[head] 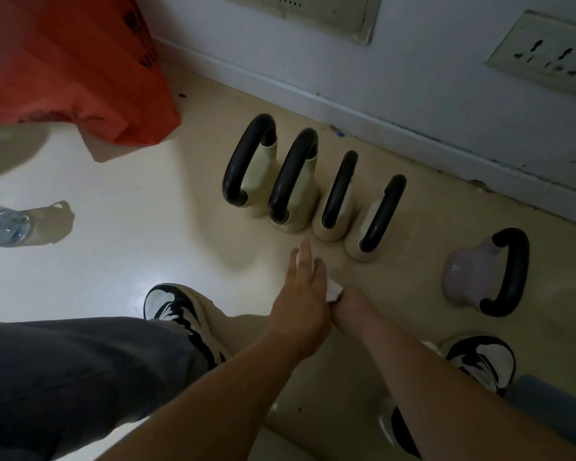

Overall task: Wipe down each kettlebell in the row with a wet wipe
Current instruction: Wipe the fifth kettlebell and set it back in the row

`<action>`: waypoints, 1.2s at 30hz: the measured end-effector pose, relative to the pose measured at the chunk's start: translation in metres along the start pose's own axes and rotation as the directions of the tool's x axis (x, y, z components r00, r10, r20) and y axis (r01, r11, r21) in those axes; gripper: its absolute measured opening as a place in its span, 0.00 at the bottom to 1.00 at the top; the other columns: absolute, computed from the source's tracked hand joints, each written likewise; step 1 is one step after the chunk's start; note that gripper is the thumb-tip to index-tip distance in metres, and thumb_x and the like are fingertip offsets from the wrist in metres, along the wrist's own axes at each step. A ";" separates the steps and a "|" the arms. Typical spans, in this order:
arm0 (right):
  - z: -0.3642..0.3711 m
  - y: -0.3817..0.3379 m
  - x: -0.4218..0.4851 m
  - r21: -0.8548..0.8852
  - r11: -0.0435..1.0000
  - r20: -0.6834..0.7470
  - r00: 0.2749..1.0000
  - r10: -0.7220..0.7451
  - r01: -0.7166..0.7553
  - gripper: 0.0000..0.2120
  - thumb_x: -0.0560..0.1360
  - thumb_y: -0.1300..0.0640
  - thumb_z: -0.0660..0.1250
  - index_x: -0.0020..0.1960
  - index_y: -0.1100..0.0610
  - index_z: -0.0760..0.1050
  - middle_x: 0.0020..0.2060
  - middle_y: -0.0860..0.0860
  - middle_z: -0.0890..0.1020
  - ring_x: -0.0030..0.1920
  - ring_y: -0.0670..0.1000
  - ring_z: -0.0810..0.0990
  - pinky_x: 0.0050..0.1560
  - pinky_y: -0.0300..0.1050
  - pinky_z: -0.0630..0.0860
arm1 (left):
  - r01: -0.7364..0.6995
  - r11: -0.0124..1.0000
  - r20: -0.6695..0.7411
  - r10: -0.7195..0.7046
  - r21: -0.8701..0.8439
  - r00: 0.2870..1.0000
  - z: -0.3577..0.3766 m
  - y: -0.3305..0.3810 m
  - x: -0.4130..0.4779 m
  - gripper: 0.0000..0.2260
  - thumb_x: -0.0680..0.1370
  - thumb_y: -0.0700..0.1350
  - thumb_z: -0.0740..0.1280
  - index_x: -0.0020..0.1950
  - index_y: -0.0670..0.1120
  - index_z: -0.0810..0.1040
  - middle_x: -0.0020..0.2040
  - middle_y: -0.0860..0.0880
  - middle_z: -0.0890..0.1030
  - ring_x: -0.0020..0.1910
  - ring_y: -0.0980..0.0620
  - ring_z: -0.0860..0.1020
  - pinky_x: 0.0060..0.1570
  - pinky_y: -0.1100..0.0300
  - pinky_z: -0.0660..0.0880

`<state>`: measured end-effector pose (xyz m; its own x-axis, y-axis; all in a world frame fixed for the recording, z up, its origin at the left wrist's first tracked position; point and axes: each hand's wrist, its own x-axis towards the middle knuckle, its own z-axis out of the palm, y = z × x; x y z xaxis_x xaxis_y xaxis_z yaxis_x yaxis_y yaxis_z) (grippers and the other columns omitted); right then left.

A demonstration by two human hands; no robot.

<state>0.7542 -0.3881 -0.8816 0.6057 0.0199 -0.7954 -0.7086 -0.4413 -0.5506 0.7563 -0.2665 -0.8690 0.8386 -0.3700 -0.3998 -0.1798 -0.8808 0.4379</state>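
Observation:
Several cream kettlebells point(333, 224) with black handles stand in a tight row on the floor near the wall. A grey-purple kettlebell point(469, 274) sits apart to their right. In front of the row, my left hand point(300, 304) has its fingers stretched out, and a white wet wipe point(334, 290) lies against its palm side, showing between the fingers. My right hand point(353, 302) is curled and grips the wipe's lower end, partly hidden behind the left hand. Neither hand touches a kettlebell.
An orange bag point(80, 61) lies at the upper left and a clear water bottle point(4, 226) at the left edge. The wall behind the row carries a socket plate point(546, 54). My shoes point(177, 307) point(482, 361) stand below the hands.

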 end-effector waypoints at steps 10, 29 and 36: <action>0.009 0.010 -0.018 0.214 0.962 0.002 0.984 0.175 -0.172 0.08 0.81 0.57 0.64 0.54 0.54 0.82 0.48 0.56 0.86 0.48 0.55 0.84 0.49 0.47 0.82 | -0.070 0.997 -0.110 0.065 -0.038 0.992 0.030 -0.002 -0.061 0.34 0.82 0.38 0.55 0.82 0.45 0.39 0.79 0.51 0.28 0.78 0.46 0.29 0.77 0.54 0.47; 0.014 -0.002 -0.027 0.284 0.935 -0.044 0.971 0.235 -0.214 0.14 0.80 0.47 0.63 0.54 0.55 0.82 0.46 0.52 0.87 0.49 0.53 0.85 0.56 0.51 0.80 | 0.448 0.744 -0.007 -0.519 -0.496 0.855 0.009 -0.021 -0.092 0.18 0.86 0.52 0.53 0.63 0.43 0.76 0.57 0.43 0.81 0.57 0.41 0.79 0.54 0.56 0.73; 0.018 0.006 -0.023 0.379 0.876 0.102 0.955 0.280 -0.297 0.18 0.81 0.42 0.61 0.63 0.51 0.80 0.57 0.50 0.84 0.56 0.48 0.81 0.51 0.50 0.79 | 0.453 -0.191 0.478 -0.541 -0.871 0.692 0.015 0.013 -0.064 0.16 0.85 0.52 0.55 0.60 0.43 0.77 0.54 0.44 0.78 0.51 0.46 0.76 0.48 0.56 0.72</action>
<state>0.7295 -0.3753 -0.8710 0.3430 -0.0127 -0.9392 -0.9382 -0.0530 -0.3419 0.6921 -0.2590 -0.8498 0.4314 0.0798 -0.8986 0.8619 0.2577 0.4366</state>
